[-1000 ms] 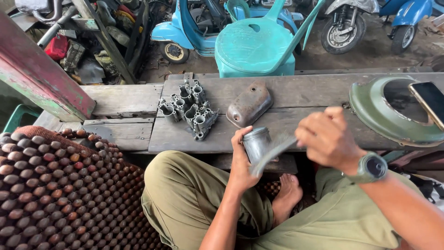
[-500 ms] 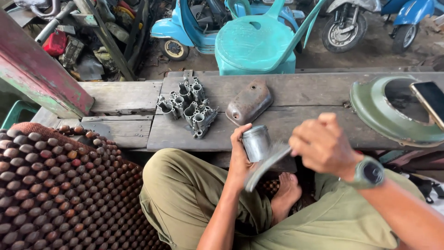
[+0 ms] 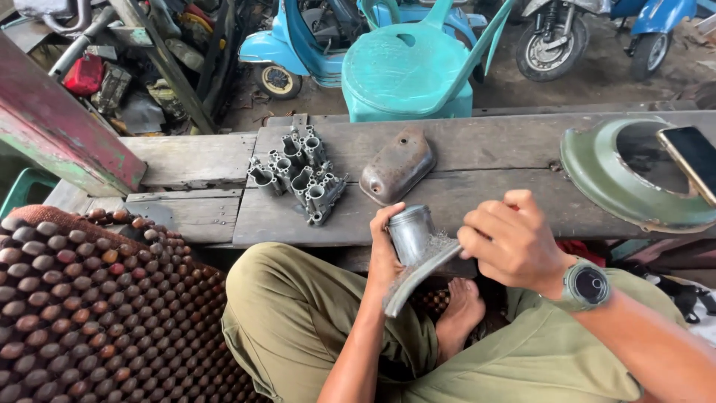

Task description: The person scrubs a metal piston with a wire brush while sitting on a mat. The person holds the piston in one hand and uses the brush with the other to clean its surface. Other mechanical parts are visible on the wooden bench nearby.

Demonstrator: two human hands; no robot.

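The left hand (image 3: 385, 257) was clasped round a small grey metal cylinder (image 3: 411, 233), prob. a piston, fingers wrapped behind it and open end up. This grip kept the side wall exposed toward the right hand (image 3: 511, 242). The part was held over the lap, just in front of the wooden bench (image 3: 477, 149), not resting on it.

The right hand was clenched on the upper end of a curved grey metal strip (image 3: 418, 275). The strip ran down-left across the cylinder wall, approx. touching it; a tuft of steel wool (image 3: 440, 243) sat at the contact pt. The angle suited a scraping or rubbing stroke along the wall. A wristwatch (image 3: 588, 285) was worn on the right wrist.

Layout, bench top:
- Cluster of cast metal bodies w/ tubular ports (image 3: 297, 174), grouped to the left, well apart from the hands.
- Rusty domed cover (image 3: 397, 166), just beyond the cylinder, within reach.
- Green curved panel (image 3: 623, 179) at right, w/ a phone (image 3: 692, 153) laid on it, clear of the work.

A beaded seat mat (image 3: 89, 298) lay to the left. A teal plastic chair (image 3: 410, 67) stood behind the bench.
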